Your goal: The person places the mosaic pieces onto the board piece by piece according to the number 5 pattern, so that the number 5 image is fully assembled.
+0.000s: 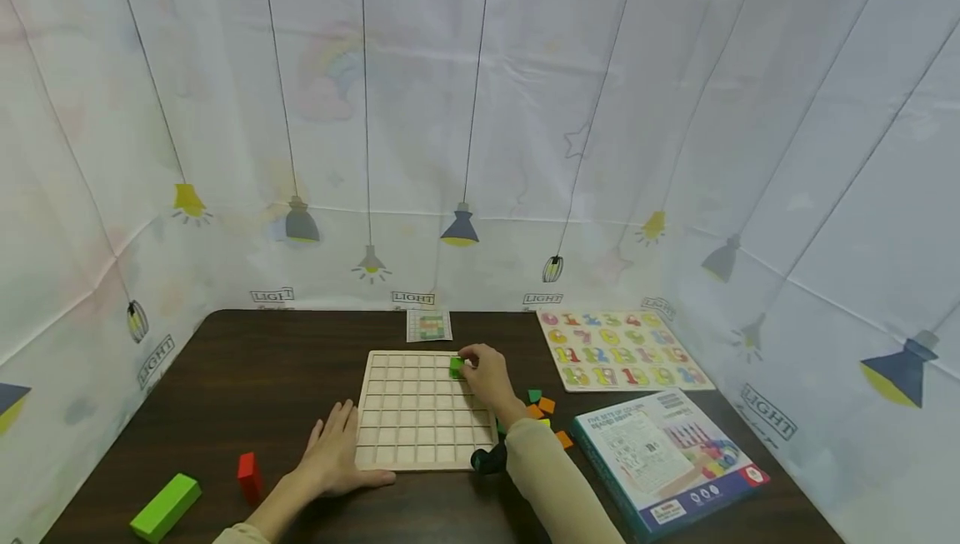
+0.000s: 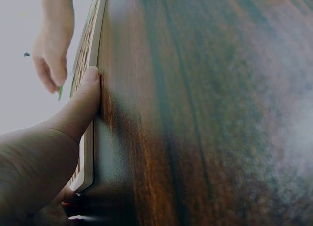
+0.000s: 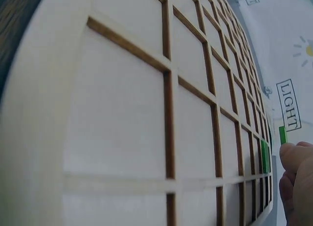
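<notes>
A light wooden grid board (image 1: 414, 419) lies on the dark table. My left hand (image 1: 334, 448) rests with fingers spread along its left side, the thumb reaching along the near edge. In the left wrist view the thumb (image 2: 80, 106) presses against the board's rim (image 2: 93, 152). Over the far right part of the grid, my right hand (image 1: 489, 377) pinches a small green tile (image 3: 282, 134) between thumb and fingertips. The right wrist view shows this tile raised above the board, near another green tile (image 3: 264, 156) that sits in a far cell.
Loose orange tiles (image 1: 547, 405) and other coloured ones lie right of the board, partly behind my right arm. Beyond them are a boxed set (image 1: 660, 461) and a number board (image 1: 618, 352). A pattern card (image 1: 429, 326) lies behind the grid. Red (image 1: 250, 477) and green blocks (image 1: 167, 506) stand front left.
</notes>
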